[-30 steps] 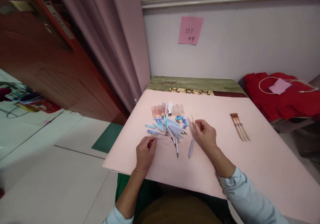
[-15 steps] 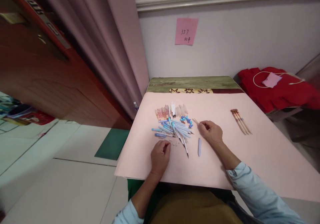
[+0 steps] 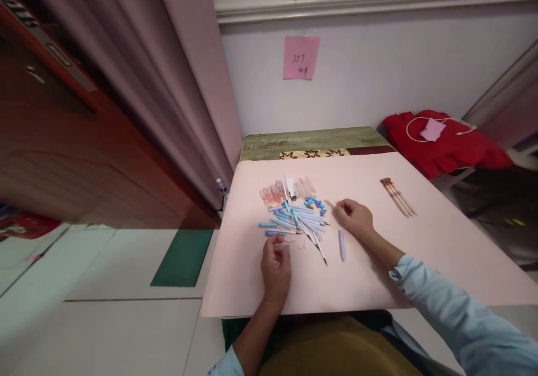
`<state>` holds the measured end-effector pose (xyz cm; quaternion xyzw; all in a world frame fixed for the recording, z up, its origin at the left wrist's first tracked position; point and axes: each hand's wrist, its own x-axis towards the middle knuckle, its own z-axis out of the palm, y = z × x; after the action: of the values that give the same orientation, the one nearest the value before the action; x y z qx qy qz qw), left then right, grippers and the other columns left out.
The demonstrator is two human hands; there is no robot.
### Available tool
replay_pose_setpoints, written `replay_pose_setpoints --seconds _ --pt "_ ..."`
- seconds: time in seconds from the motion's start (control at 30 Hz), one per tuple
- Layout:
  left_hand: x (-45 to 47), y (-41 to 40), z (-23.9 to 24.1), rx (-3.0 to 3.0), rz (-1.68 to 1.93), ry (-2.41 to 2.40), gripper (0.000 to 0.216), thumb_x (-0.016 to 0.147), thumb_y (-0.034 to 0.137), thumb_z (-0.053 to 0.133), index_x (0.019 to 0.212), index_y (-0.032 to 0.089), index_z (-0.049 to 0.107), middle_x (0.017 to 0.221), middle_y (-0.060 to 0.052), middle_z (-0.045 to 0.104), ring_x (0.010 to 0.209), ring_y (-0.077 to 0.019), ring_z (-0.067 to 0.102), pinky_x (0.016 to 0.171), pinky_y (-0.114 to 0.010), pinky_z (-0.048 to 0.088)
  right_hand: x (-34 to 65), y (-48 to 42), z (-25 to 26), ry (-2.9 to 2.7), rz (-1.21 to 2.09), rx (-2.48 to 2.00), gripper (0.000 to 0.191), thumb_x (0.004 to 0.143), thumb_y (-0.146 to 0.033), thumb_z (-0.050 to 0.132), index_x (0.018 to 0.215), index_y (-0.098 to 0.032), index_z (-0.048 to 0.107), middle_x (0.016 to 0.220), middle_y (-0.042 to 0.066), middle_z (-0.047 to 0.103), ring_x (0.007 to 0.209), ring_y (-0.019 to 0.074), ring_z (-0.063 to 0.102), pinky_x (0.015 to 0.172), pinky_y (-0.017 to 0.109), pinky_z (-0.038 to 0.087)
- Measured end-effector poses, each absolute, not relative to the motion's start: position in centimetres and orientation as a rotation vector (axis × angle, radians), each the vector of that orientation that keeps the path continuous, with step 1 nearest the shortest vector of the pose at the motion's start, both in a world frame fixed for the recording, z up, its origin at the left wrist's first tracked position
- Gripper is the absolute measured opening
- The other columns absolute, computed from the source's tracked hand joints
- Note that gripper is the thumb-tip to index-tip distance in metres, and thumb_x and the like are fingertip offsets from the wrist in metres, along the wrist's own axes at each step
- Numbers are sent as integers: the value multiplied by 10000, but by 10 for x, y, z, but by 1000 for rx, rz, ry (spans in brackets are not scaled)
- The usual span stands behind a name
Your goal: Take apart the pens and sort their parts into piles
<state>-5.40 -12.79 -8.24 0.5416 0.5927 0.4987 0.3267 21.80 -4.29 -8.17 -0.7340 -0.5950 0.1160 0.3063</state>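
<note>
My right hand (image 3: 355,217) pinches a thin, pale pen barrel (image 3: 330,203), its tip pointing left toward the small blue pieces (image 3: 316,203). My left hand (image 3: 276,267) rests at the near edge of the pile, fingers curled together beside small clear bits (image 3: 300,247); what they hold, if anything, is too small to make out. Between the hands lies a heap of blue and white pen parts and refills (image 3: 300,219), some with dark tips. A single lavender pen barrel (image 3: 342,245) lies apart, just below my right hand.
Behind the heap stand rows of pinkish patterned barrels (image 3: 274,192), white sticks (image 3: 290,186) and beige barrels (image 3: 305,186). Several pens with brown tops (image 3: 397,196) lie at the right on the pink-covered table (image 3: 437,253). A red cloth (image 3: 454,146) with a cable sits beyond the right edge.
The view has shifted a little. My left hand has moved up to the pile's near edge, its fingers opening slightly. My right hand keeps its pinch on the pale barrel.
</note>
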Motion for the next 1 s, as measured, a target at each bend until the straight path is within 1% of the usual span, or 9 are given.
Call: replay_pose_setpoints --seconds 0.13,0.3,0.4,0.6,0.8,1.0 --pt "-56 -127 -85 1389 1348 1517 370 866 299 549 1212 180 491 1064 -89 602 672 -117 565 650 -270 504 216 -41 -84 -1612 272 -1973 264 759 -428 518 728 -215 672 664 8 654 606 155 557 554 258 320" --pt "-59 -126 -86 1298 1445 1480 393 854 281 552 1222 172 470 1101 -105 589 746 -132 585 718 -290 510 214 -43 -85 -1615 241 -1989 255 761 -408 520 755 -218 690 685 7 667 628 158 561 562 261 308" --pt "-60 -127 -86 1308 1459 1466 383 848 251 547 1213 170 466 1111 -108 585 755 -134 583 747 -300 507 212 -45 -84 -1632 212 -1985 263 771 -415 522 772 -221 699 694 5 673 634 158 559 560 260 297" --pt "-61 -127 -86 1328 1480 1455 377 852 246 542 1212 170 458 1142 -119 575 740 -131 578 722 -294 509 212 -45 -85 -1641 215 -2004 287 776 -437 528 780 -216 711 703 13 677 636 159 558 562 260 295" --pt "-63 -127 -85 1336 1448 1478 377 855 257 547 1212 173 460 1143 -115 576 788 -140 585 757 -299 510 216 -43 -88 -1645 190 -2015 333 847 -394 445 847 -215 725 789 45 701 697 180 566 585 267 296" --pt "-63 -125 -87 1355 1429 1496 387 858 276 550 1222 179 458 1167 -114 571 783 -134 581 762 -300 511 219 -42 -87 -1661 192 -1994 423 908 -405 354 788 -204 706 738 54 678 681 175 551 581 266 286"
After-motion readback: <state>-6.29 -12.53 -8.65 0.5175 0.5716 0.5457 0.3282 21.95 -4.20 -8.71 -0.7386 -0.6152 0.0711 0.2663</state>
